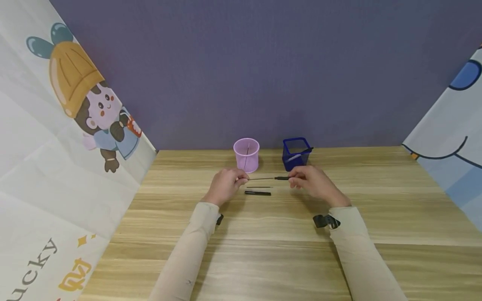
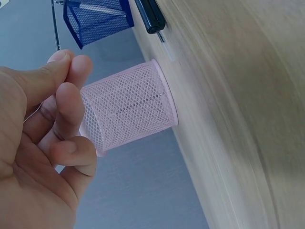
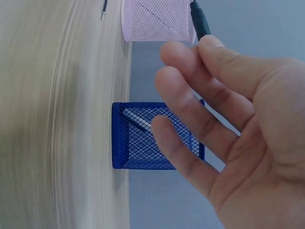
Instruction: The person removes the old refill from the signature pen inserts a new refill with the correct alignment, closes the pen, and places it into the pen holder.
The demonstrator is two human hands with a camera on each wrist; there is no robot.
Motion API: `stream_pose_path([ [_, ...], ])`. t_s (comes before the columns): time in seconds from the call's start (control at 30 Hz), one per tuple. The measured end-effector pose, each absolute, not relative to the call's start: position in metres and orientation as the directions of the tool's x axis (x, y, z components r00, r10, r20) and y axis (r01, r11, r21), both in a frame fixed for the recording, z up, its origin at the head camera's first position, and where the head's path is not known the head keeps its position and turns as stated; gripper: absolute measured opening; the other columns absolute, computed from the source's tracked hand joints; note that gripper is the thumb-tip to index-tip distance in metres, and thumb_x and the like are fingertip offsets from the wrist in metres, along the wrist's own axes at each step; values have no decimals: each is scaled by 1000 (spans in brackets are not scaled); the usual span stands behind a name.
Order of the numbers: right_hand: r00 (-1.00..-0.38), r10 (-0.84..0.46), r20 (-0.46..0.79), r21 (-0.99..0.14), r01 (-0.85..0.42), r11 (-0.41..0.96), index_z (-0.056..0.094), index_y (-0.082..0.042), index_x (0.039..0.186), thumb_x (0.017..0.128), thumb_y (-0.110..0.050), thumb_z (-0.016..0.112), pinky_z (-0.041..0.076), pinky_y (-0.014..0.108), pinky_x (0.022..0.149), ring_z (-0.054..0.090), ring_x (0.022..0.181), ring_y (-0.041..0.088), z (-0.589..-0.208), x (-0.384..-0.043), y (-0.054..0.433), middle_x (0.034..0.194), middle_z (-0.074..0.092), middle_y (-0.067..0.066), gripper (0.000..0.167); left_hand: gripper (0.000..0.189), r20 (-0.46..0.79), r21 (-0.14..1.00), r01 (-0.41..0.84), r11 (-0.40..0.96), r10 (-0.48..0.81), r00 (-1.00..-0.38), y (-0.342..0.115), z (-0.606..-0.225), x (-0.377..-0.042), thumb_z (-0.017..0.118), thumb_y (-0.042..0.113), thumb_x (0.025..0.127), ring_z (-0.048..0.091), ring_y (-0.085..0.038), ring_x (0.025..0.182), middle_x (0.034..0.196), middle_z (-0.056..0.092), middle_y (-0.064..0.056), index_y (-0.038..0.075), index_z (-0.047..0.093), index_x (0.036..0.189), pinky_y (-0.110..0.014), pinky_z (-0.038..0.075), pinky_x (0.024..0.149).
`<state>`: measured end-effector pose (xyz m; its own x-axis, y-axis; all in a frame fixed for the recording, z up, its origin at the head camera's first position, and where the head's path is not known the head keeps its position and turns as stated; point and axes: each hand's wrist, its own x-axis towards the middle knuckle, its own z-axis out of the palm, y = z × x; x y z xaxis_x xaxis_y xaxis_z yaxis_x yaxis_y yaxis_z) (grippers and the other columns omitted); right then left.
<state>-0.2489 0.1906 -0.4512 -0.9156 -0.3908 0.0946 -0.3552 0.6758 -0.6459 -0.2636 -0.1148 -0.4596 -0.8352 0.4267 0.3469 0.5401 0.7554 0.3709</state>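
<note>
Woodgrain tabletop [image 1: 278, 267] in the head view, beneath two pale sleeves [image 1: 184, 259]. Left hand [image 1: 225, 184] pinching the left end of a thin dark rod [image 1: 261, 179]; right hand [image 1: 313, 182] pinching a black pen barrel [image 1: 281, 178] roughly in line with it. Rod and barrel end to end between the two hands, above the tabletop; too small to tell whether one sits inside the other. On the near side, a second thin rod [image 1: 259, 187] and, just beside it, a short black tube [image 1: 257, 193], lying roughly parallel. Behind the left hand, an upright pink mesh cup [image 1: 253, 161] with a slim stick [image 1: 247, 149] leaning inside; behind the right hand, a blue mesh holder [image 1: 290, 164] with a pen [image 1: 299, 155] aslant, black end past the rim.

From the left wrist: dark rod nipped between thumb and index finger, remaining fingers loosely bent. Pink mesh cup just beyond the fingers, blue mesh holder and black tube at the upper edge.

From the right wrist: black barrel squeezed between thumb and index finger, other fingers extended, slightly bent. Blue mesh holder behind them, pen showing through the mesh; pink mesh cup partly in view above.
</note>
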Motion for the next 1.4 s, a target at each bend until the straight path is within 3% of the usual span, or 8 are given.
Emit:
stream_pose_path([
  [0.27, -910, -407, 85, -637, -363, 680, 71, -2, 111, 102, -15, 63, 59, 36, 72, 73, 80, 26, -452, -249, 188, 87, 77, 6, 17, 7, 346, 367, 557, 745, 447, -825, -113, -462, -263, 75, 21, 93, 73, -13, 84, 97, 80, 3, 17, 80, 95, -34, 59, 78],
  [0.87, -900, -422, 111, -623, -393, 676, 72, -3, 111, 102, -14, 63, 59, 35, 71, 72, 77, 23, -453, -250, 186, 82, 75, -1, 17, 8, 318, 383, 551, 741, 454, -832, -108, -464, -262, 74, 23, 94, 74, -14, 88, 100, 80, 4, 19, 80, 98, -36, 59, 81],
  [1.17, -898, -424, 116, -617, -400, 678, 71, -4, 111, 103, -9, 60, 58, 32, 70, 69, 76, 14, -454, -249, 185, 85, 75, 0, 15, 8, 329, 384, 562, 733, 460, -825, -107, -464, -261, 74, 22, 93, 75, -15, 89, 100, 80, 3, 19, 80, 98, -38, 59, 82],
  [1.4, -897, -428, 110, -631, -396, 667, 70, -1, 112, 102, -5, 60, 60, 35, 72, 72, 79, 20, -455, -249, 184, 87, 76, 3, 15, 8, 324, 389, 566, 727, 467, -823, -106, -462, -260, 75, 21, 93, 75, -16, 90, 100, 80, 3, 19, 80, 99, -40, 59, 82],
])
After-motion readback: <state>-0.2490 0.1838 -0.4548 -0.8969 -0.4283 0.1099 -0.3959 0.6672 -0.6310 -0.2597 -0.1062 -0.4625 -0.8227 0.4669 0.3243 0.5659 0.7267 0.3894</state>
